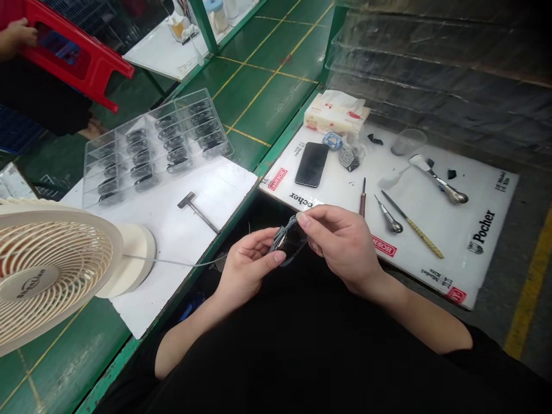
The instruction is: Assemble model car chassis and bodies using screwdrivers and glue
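Observation:
A small dark grey part (282, 238) with slots and a shiny dark inside is held up in front of my body. My left hand (248, 259) grips its left and lower side between thumb and fingers. At its upper right end, my right hand (340, 238) pinches with thumb and forefinger; whether a smaller piece is between those fingertips is too small to make out. Nearest to my right hand on the table lie a screwdriver (363, 198) with a dark red handle and a short pointed tool (388, 215) with a metal grip.
On the right table (302, 198) are a phone (311, 164), tissue box (334, 115), yellow-handled file (414, 227), brush-like tool (440, 179) and plastic cup (409, 142). Leftward stand a fan (56, 276), T-shaped tool (199, 211) and compartment tray (157, 144) of dark parts. A person's hand (21, 34) carries a red stool (81, 54).

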### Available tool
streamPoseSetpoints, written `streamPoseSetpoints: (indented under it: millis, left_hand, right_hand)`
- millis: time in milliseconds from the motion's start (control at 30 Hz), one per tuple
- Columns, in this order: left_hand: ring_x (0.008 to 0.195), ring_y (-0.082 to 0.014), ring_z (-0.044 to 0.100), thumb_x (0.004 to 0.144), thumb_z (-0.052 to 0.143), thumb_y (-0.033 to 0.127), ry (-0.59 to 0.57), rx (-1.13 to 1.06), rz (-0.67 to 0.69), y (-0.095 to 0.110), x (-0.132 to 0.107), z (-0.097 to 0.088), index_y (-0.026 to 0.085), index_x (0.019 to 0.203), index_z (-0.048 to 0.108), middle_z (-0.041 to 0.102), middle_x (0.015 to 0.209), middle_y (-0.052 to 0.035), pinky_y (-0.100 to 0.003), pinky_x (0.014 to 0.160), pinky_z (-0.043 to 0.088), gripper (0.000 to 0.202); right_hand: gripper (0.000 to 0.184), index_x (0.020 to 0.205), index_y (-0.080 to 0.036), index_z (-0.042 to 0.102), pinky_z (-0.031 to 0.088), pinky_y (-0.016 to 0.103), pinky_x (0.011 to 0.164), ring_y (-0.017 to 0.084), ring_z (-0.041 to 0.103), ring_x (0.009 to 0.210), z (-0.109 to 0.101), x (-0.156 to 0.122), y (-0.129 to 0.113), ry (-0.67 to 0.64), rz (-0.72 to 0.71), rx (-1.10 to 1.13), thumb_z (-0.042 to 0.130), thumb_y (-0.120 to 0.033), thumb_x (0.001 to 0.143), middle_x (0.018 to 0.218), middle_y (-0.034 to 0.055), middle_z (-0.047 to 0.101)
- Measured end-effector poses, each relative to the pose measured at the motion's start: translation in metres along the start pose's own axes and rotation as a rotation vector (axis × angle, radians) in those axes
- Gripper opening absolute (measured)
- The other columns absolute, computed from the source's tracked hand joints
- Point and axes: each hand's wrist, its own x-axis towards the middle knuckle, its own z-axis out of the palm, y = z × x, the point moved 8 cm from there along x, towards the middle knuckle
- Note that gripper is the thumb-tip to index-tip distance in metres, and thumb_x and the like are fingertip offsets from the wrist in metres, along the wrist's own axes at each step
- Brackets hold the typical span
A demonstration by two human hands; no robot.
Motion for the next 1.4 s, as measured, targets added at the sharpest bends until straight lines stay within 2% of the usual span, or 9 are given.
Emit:
streamPoseSetpoints:
  millis: [233, 333, 433, 500, 700, 800, 1133, 1300, 1400]
  left_hand:
    - [0.107, -0.0178, 0.082, 0.084, 0.108, 0.021, 0.007, -0.070, 0.007, 0.005, -0.001, 0.004, 0.031, 0.127, 0.093, 0.091, 0.118, -0.0044, -0.029, 0.099, 0.068, 0.046]
    - [0.112, -0.0211, 0.082, 0.083, 0.109, 0.031, 0.004, -0.096, 0.021, 0.010, 0.000, 0.007, 0.030, 0.130, 0.092, 0.089, 0.121, -0.0063, -0.031, 0.100, 0.068, 0.049]
    - [0.100, -0.0206, 0.080, 0.091, 0.103, 0.045, 0.042, -0.128, -0.024, 0.012, 0.001, 0.007, 0.026, 0.132, 0.091, 0.087, 0.113, -0.0076, -0.032, 0.093, 0.068, 0.046]
    - [0.090, -0.0172, 0.078, 0.093, 0.102, 0.043, 0.072, -0.156, -0.068, 0.011, 0.003, 0.007, 0.023, 0.126, 0.091, 0.086, 0.102, -0.0058, -0.029, 0.087, 0.067, 0.040]
    - [0.079, -0.0137, 0.076, 0.084, 0.109, 0.032, 0.097, -0.205, -0.171, 0.002, 0.007, 0.006, 0.019, 0.106, 0.091, 0.085, 0.089, -0.0042, -0.022, 0.073, 0.064, 0.032]
    - [0.077, -0.0139, 0.075, 0.084, 0.109, 0.036, 0.090, -0.232, -0.177, 0.001, 0.008, 0.007, 0.017, 0.106, 0.091, 0.084, 0.088, -0.0046, -0.023, 0.072, 0.065, 0.035]
    - [0.070, -0.0120, 0.074, 0.085, 0.108, 0.030, 0.072, -0.216, -0.179, -0.001, 0.007, 0.001, 0.017, 0.108, 0.088, 0.086, 0.088, -0.0041, -0.024, 0.072, 0.065, 0.033]
    - [0.072, -0.0124, 0.075, 0.085, 0.108, 0.033, 0.068, -0.253, -0.171, 0.000, 0.008, 0.002, 0.016, 0.107, 0.091, 0.086, 0.089, -0.0051, -0.023, 0.071, 0.065, 0.033]
    - [0.073, -0.0135, 0.075, 0.085, 0.108, 0.037, 0.049, -0.270, -0.201, -0.002, 0.007, 0.004, 0.014, 0.107, 0.091, 0.085, 0.090, -0.0065, -0.024, 0.071, 0.065, 0.036]
  right_hand:
    - [0.025, 0.097, -0.023, 0.088, 0.056, 0.029, 0.052, 0.014, 0.060, 0.059, -0.004, -0.001, -0.005, 0.034, -0.050, -0.090, 0.091, -0.048, 0.103, 0.075, 0.0005, 0.072]
    - [0.019, 0.099, -0.026, 0.088, 0.058, 0.030, 0.057, 0.015, 0.067, 0.067, -0.005, -0.002, -0.013, 0.041, -0.152, -0.190, 0.088, -0.043, 0.107, 0.088, 0.0026, 0.078]
    - [0.014, 0.103, -0.028, 0.090, 0.060, 0.033, 0.063, 0.017, 0.071, 0.075, -0.003, -0.003, -0.020, 0.019, -0.242, -0.286, 0.086, -0.041, 0.108, 0.096, 0.0034, 0.078]
    - [0.016, 0.104, -0.029, 0.090, 0.060, 0.035, 0.064, 0.019, 0.074, 0.080, -0.002, -0.004, -0.022, -0.007, -0.263, -0.312, 0.085, -0.043, 0.109, 0.098, 0.0048, 0.079]
    - [0.018, 0.101, -0.029, 0.089, 0.059, 0.036, 0.061, 0.022, 0.076, 0.083, 0.001, -0.004, -0.018, -0.051, -0.216, -0.294, 0.085, -0.045, 0.107, 0.100, 0.0068, 0.080]
    - [0.018, 0.102, -0.029, 0.089, 0.057, 0.034, 0.059, 0.022, 0.076, 0.083, -0.001, -0.002, -0.014, -0.039, -0.174, -0.251, 0.086, -0.046, 0.107, 0.100, 0.0062, 0.080]
    - [0.021, 0.102, -0.028, 0.090, 0.057, 0.033, 0.059, 0.020, 0.074, 0.078, 0.001, 0.000, -0.008, -0.035, -0.133, -0.241, 0.087, -0.048, 0.106, 0.098, 0.0059, 0.081]
    - [0.018, 0.102, -0.028, 0.089, 0.053, 0.031, 0.057, 0.015, 0.067, 0.069, 0.003, 0.001, -0.008, -0.054, -0.132, -0.223, 0.088, -0.045, 0.106, 0.097, 0.0034, 0.080]
    - [0.025, 0.101, -0.026, 0.088, 0.053, 0.032, 0.056, 0.014, 0.063, 0.063, 0.004, 0.003, -0.006, -0.050, -0.101, -0.206, 0.089, -0.051, 0.105, 0.093, 0.0026, 0.079]
